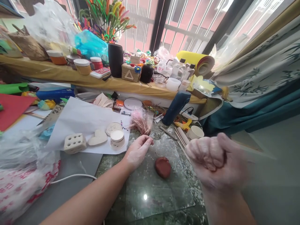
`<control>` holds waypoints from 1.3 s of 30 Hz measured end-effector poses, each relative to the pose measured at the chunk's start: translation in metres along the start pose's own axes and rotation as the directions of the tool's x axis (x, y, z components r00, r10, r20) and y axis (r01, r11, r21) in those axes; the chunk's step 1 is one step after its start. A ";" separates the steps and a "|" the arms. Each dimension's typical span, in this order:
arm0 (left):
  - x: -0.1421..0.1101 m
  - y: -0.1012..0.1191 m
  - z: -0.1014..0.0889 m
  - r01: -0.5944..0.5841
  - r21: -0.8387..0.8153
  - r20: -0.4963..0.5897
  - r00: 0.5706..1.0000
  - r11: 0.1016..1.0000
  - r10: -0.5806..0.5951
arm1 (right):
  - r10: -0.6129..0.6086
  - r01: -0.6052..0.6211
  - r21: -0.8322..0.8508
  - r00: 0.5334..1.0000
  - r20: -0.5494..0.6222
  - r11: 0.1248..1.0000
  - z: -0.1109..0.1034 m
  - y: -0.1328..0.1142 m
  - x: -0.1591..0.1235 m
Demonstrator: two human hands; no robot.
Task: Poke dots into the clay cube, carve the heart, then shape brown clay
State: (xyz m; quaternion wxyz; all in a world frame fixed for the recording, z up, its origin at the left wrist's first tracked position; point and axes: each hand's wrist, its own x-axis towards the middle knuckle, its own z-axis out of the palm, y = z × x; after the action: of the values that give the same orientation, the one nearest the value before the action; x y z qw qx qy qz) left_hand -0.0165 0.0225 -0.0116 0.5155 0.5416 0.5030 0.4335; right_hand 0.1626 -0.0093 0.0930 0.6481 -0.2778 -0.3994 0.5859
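A lump of reddish-brown clay [162,167], rounded and slightly flattened, lies on a clear plastic sheet [142,187] spread over the dark tabletop. Just left of the lump, above the sheet's far edge, is my left hand [137,152]. Its fingers are pinched together, with a small dark bit at their tips that I cannot identify. To the right of the clay my right hand [217,164] is raised in a tight fist, partly blurred, with nothing showing in it. Pale powder coats both hands. Neither hand touches the lump.
White paper [79,117] at left carries a dice-shaped block [75,143], a heart-shaped piece [97,137] and a small white-lidded jar [117,139]. Thin sticks [180,137] and a cup [195,132] stand beyond my right fist. A cluttered ledge [93,82] runs along the window.
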 end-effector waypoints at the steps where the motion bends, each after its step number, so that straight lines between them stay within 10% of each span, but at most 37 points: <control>1: 0.000 0.000 0.000 0.004 -0.001 -0.006 1.000 1.000 -0.004 | 0.002 -0.002 -0.045 1.000 0.004 0.999 0.002 0.003 -0.001; 5: 0.001 0.000 -0.001 0.024 -0.012 -0.019 1.000 1.000 -0.024 | 0.291 -0.258 -0.215 0.947 0.140 0.942 0.004 0.036 -0.001; 18: 0.001 0.004 -0.001 0.043 0.007 -0.027 0.999 0.999 -0.043 | 0.216 -0.198 -0.152 0.970 0.111 0.968 -0.011 0.045 0.003; 23: 0.001 0.002 -0.001 0.036 -0.016 -0.031 0.999 0.999 -0.036 | 0.411 -0.333 -0.286 0.866 0.283 0.898 -0.009 0.055 -0.012; 28: 0.000 0.005 -0.001 0.029 0.018 -0.039 0.999 0.999 -0.028 | 0.298 -0.243 -0.219 0.915 0.271 0.945 -0.013 0.056 -0.016; 32: 0.001 0.001 -0.001 0.028 0.015 -0.041 0.999 0.999 -0.028 | 0.438 -0.228 -0.512 0.833 0.338 0.828 -0.010 0.052 -0.026; 39: 0.003 -0.003 -0.003 0.007 0.054 -0.048 0.999 0.998 -0.004 | 0.346 -0.228 -0.347 0.878 0.332 0.910 -0.008 0.061 -0.030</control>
State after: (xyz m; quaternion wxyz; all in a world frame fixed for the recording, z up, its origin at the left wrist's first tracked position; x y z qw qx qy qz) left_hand -0.0196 0.0256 -0.0140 0.4895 0.5435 0.5284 0.4310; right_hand 0.1369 -0.0283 0.0327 0.4120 -0.3081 -0.5565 0.6524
